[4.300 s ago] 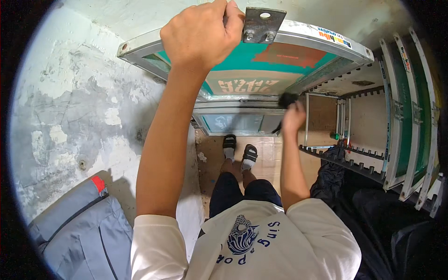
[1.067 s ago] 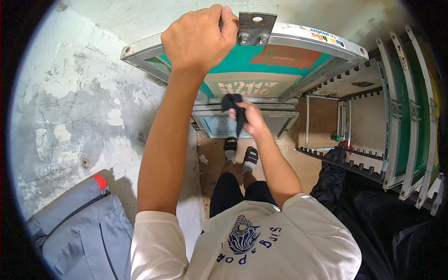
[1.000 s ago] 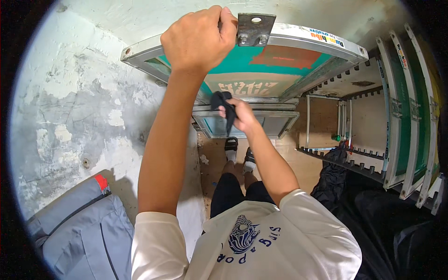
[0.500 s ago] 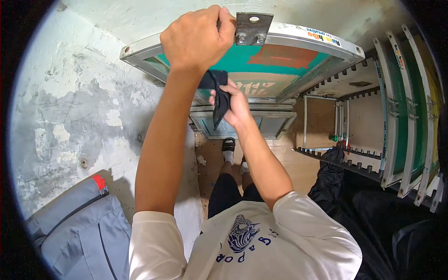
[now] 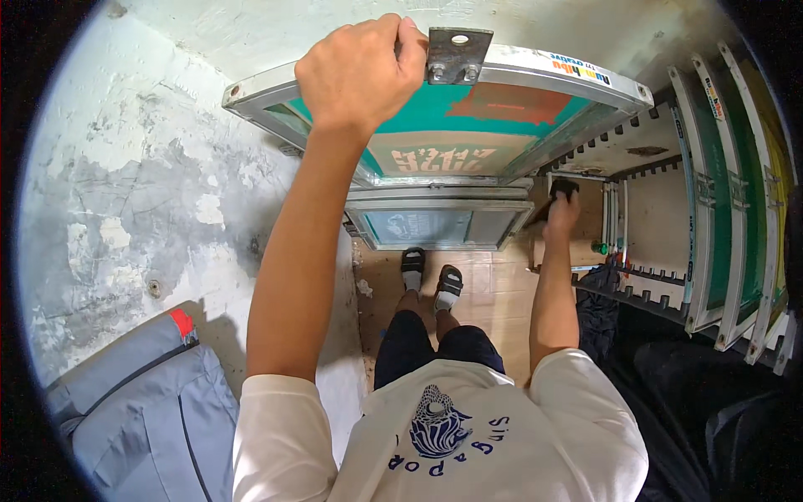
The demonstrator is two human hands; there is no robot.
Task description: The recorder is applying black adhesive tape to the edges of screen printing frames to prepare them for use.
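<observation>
The left hand (image 5: 361, 69) is closed in a fist over the far top rail of a screen frame (image 5: 535, 69), just left of a metal bracket (image 5: 456, 52) bolted to that rail. The right hand (image 5: 562, 211) is lowered at the right, its grip pinched on a dark cloth (image 5: 565, 189).

The frame is held up at the far middle, tilted, its teal mesh (image 5: 435, 113) facing down towards the person; its long axis runs left to right. It is judged stiff and fairly light along the metal rails, while the mesh is taut and easily damaged, so hold is best taken on the rails.

A second frame (image 5: 439, 224) leans lower down by the wall (image 5: 117, 192), more frames (image 5: 728, 192) stand racked at the right, and a grey bag (image 5: 134, 410) lies near left.
</observation>
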